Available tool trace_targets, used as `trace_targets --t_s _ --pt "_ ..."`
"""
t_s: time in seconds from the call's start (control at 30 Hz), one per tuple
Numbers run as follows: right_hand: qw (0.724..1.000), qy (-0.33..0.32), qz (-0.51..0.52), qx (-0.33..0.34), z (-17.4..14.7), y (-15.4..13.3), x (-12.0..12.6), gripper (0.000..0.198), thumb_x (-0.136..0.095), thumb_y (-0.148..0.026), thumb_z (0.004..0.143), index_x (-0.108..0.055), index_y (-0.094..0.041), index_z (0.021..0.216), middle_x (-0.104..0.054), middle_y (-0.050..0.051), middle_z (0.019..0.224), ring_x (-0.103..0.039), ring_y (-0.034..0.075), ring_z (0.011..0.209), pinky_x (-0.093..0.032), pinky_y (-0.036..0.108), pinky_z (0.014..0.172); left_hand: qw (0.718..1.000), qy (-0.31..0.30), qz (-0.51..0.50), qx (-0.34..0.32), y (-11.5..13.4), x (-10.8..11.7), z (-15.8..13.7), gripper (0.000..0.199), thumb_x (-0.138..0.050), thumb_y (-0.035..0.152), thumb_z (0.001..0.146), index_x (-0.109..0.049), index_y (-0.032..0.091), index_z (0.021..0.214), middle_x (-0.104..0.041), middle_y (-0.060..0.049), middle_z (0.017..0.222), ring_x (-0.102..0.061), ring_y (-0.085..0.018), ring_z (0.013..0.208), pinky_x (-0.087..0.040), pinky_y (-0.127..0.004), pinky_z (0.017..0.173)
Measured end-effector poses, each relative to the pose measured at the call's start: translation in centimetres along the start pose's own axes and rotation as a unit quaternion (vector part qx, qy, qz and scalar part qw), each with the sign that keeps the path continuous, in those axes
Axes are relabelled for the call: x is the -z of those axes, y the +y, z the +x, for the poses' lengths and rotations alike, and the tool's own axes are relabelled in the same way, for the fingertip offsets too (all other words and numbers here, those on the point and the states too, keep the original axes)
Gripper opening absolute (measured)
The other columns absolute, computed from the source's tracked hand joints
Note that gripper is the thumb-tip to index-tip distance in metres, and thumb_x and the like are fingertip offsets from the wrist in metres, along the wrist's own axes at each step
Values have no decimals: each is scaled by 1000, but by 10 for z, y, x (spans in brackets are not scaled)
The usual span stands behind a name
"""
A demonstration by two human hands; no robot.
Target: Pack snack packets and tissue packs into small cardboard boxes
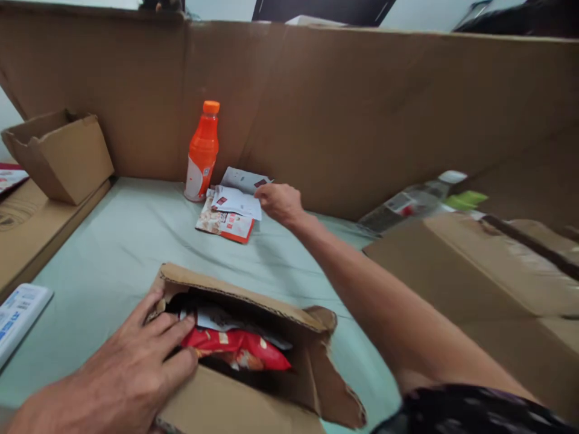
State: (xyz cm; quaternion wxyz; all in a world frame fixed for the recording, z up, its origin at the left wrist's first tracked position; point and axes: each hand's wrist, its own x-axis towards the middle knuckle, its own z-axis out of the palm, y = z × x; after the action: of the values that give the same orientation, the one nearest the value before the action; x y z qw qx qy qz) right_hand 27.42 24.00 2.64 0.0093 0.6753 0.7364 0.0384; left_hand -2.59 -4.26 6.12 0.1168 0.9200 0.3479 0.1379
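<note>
My left hand [140,355] grips the left side of an open cardboard box [244,398], its fingers hooked over the rim. Inside the box lie a red packet [237,346] and a white one [219,317] behind it. With my right arm stretched forward, my right hand [281,202] pinches the right edge of a white packet [237,202]. That packet rests on a brown and white food packet [226,224], and another white packet [244,179] lies just behind. An orange bottle [202,154] stands upright left of these packets.
A tall cardboard wall [362,114] closes off the back. At left, a small open carton [76,157] sits on a flat box [40,229], with a white and blue pack [22,319] nearer me. A clear bottle [407,202] leans behind a large carton [479,265] at right.
</note>
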Motion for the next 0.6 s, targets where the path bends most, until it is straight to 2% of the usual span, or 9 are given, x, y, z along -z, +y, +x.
trace_targets --t_s 0.13,0.23,0.33,0.43,0.47,0.53,0.6 --pt "999 8 10 49 -23 12 14 41 -53 -15 99 -64 -26 138 -60 9 148 -56 28 135 -49 41 108 1000 -12 -18 16 7 14 -1 50 -64 12 69 -67 23 118 -72 -10 130 -64 -31 128 -28 -59 127" --pt "996 11 20 84 -24 3 8 36 -60 -23 100 -63 -23 136 -60 10 147 -59 27 130 -51 46 107 1000 -7 -12 8 7 13 -5 54 -63 13 71 -64 25 123 -71 -8 133 -63 -30 130 -27 -58 128" --pt "994 17 19 104 -9 -12 -6 38 -65 -36 100 -61 -21 135 -60 11 142 -63 27 121 -55 51 101 1000 16 27 -5 0 -4 -8 49 -69 21 78 -62 24 126 -70 -8 136 -64 -29 126 -25 -55 129" --pt "995 5 6 104 14 -22 -25 40 -65 -38 99 -60 -20 136 -60 11 140 -63 27 119 -56 50 98 983 144 99 -50 -13 -28 -6 17 -64 15 88 -66 24 103 -77 -3 117 -70 -21 103 -11 -49 133" --pt "995 -6 1 99 23 -24 -31 41 -66 -38 99 -60 -20 136 -60 11 140 -63 27 118 -56 50 98 977 169 114 -66 -18 -34 -5 15 -61 11 91 -66 24 95 -78 -1 110 -70 -18 98 -6 -46 133" --pt "995 -38 -7 88 41 -26 -41 42 -66 -38 99 -60 -19 136 -61 11 138 -64 27 117 -57 50 96 976 157 116 -96 -27 -40 -4 22 -55 5 94 -67 24 94 -78 2 109 -71 -15 97 -7 -42 134" --pt "994 -73 -7 81 56 -27 -49 41 -66 -38 99 -60 -19 135 -62 11 136 -65 26 114 -58 48 94 984 111 100 -100 -36 -41 -5 28 -53 4 96 -68 25 108 -76 3 116 -71 -13 103 -19 -38 133"
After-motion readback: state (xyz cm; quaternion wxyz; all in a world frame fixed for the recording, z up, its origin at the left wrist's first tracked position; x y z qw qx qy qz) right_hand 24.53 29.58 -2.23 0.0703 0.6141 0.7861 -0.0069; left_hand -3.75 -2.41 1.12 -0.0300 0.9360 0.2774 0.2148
